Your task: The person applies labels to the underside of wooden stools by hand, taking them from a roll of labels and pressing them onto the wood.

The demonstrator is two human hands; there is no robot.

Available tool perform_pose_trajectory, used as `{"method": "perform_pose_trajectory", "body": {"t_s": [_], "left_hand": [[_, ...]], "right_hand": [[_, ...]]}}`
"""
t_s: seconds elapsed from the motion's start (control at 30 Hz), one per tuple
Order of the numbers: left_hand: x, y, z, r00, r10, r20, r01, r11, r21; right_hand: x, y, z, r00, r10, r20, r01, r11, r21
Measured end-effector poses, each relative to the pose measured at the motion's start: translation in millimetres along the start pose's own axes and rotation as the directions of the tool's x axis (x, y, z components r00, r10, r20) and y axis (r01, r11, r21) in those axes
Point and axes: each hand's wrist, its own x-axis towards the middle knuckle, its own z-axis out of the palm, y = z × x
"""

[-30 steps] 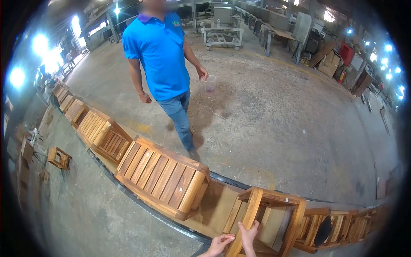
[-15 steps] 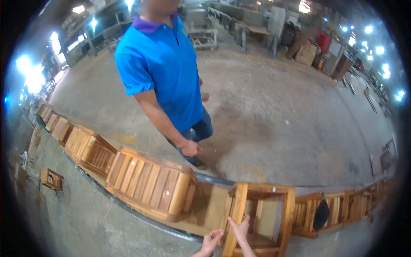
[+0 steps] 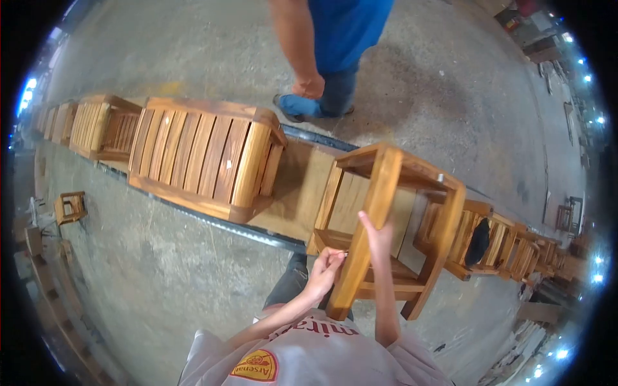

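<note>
A wooden stool frame [image 3: 353,286] stands tilted in front of me, its slatted top and legs seen from an open side. My right hand [image 3: 380,239] grips its near beam, the thumb lying across the wood and the other fingers mostly hidden. Just left of the same beam, my left hand [image 3: 326,270] is closed in a pinch. A tiny pale bit shows at its fingertips, too small to name.
A slatted wooden stool [image 3: 193,154] lies to the left on the long conveyor [image 3: 293,186], with several more beyond. More wooden stools, one with a black cloth [image 3: 478,242], stand on the right. A person in a blue shirt [image 3: 347,32] is across the line. A small stool [image 3: 71,207] sits on the floor.
My view has tipped downward, bringing my shirt into sight. The stool frame appears more tilted. My left hand stays pinched beside the beam, and my right hand stays at it.
</note>
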Motion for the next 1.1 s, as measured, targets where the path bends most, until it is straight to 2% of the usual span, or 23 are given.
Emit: {"method": "perform_pose_trajectory", "body": {"t_s": [0.2,0.27,0.3,0.37,0.4,0.43,0.47,0.6,0.63,0.67,0.7,0.73,0.77,0.8,0.83,0.87,0.9,0.93,0.97,1.0,1.03,1.07,1.1], "left_hand": [[-32.2,34.9,59.6,0.984,0.091,0.151,-0.106,0.99,0.092],[-34.5,22.6,67.6,0.978,0.112,0.175,-0.143,0.973,0.18],[-35.8,19.3,77.1,0.97,0.177,0.166,-0.198,0.973,0.121],[-30.3,1.4,75.8,0.969,0.163,0.188,-0.183,0.978,0.096],[-18.9,-19.7,63.6,0.977,0.151,0.153,-0.182,0.959,0.219],[-19.8,-18.6,64.8,0.979,0.136,0.152,-0.158,0.978,0.139],[-17.1,-18.5,56.7,0.968,0.129,0.214,-0.197,0.921,0.337],[18.4,-11.2,14.0,0.99,0.051,0.128,-0.088,0.948,0.305],[51.1,-27.4,-23.7,0.945,0.288,0.154,-0.324,0.886,0.333],[69.5,-12.3,-35.9,0.927,0.375,0.014,-0.324,0.781,0.535],[107.6,-24.8,-69.4,0.865,0.501,-0.008,-0.459,0.797,0.393],[142.6,-39.6,-102.3,0.848,0.524,-0.08,-0.464,0.807,0.365],[166.3,-44.8,-127.0,0.816,0.556,-0.157,-0.426,0.763,0.486],[177.8,-40.2,-137.3,0.802,0.542,-0.251,-0.252,0.688,0.681],[198.5,-45.7,-156.8,0.854,0.47,-0.224,-0.227,0.724,0.651],[190.8,-29.3,-142.9,0.819,0.527,-0.226,-0.092,0.51,0.855],[204.4,-34.0,-149.3,0.836,0.493,-0.241,-0.031,0.481,0.876],[217.2,-44.9,-157.5,0.846,0.414,-0.337,0.041,0.579,0.815],[238.0,-62.9,-184.1,0.837,0.386,-0.387,0.126,0.552,0.824],[243.9,-54.8,-176.7,0.821,0.379,-0.426,0.061,0.684,0.727],[241.8,-50.8,-182.2,0.94,0.191,-0.284,-0.055,0.904,0.424],[241.7,-42.3,-169.9,0.941,0.065,-0.331,0.048,0.945,0.324],[232.3,-39.9,-151.8,0.948,0.057,-0.312,0.036,0.957,0.286]], "right_hand": [[10.4,-41.1,-70.9,0.987,0.121,0.108,-0.144,0.959,0.243],[11.2,-37.9,-87.4,0.98,0.141,0.137,-0.171,0.956,0.237],[7.9,-47.2,-93.2,0.968,0.175,0.177,-0.21,0.957,0.199],[-2.6,-58.7,-97.8,0.954,0.237,0.183,-0.282,0.916,0.285],[1.0,-40.8,-98.8,0.952,0.234,0.196,-0.285,0.91,0.3],[6.0,-15.5,-101.0,0.941,0.25,0.229,-0.317,0.888,0.332],[12.7,4.2,-102.1,0.924,0.274,0.268,-0.359,0.863,0.356],[-11.9,3.7,-118.7,0.924,0.256,0.285,-0.352,0.86,0.369],[-16.7,7.0,-123.7,0.93,0.266,0.253,-0.349,0.856,0.382],[-13.7,14.0,-128.6,0.927,0.289,0.237,-0.362,0.852,0.378],[-10.7,22.6,-134.1,0.922,0.317,0.221,-0.38,0.847,0.371],[-8.0,33.3,-139.0,0.914,0.348,0.207,-0.403,0.839,0.366],[3.3,48.9,-143.4,0.919,0.302,0.254,-0.382,0.844,0.377],[1.0,46.4,-149.2,0.926,0.286,0.246,-0.367,0.837,0.406],[-3.1,35.2,-158.7,0.931,0.279,0.235,-0.357,0.829,0.43],[-4.4,26.3,-167.6,0.932,0.284,0.225,-0.358,0.819,0.449],[-5.1,10.2,-176.5,0.904,0.375,0.206,-0.428,0.798,0.425],[-5.9,-5.6,-185.5,0.867,0.463,0.185,-0.496,0.767,0.406],[16.0,46.9,-198.3,0.869,0.444,0.219,-0.494,0.798,0.344],[37.3,97.3,-210.7,0.87,0.424,0.252,-0.486,0.828,0.281],[57.2,166.3,-227.0,0.902,0.321,0.288,-0.399,0.875,0.274],[49.6,117.4,-226.9,0.932,0.224,0.286,-0.332,0.844,0.421],[55.2,129.3,-232.9,0.883,0.444,0.152,-0.469,0.815,0.342]]}}
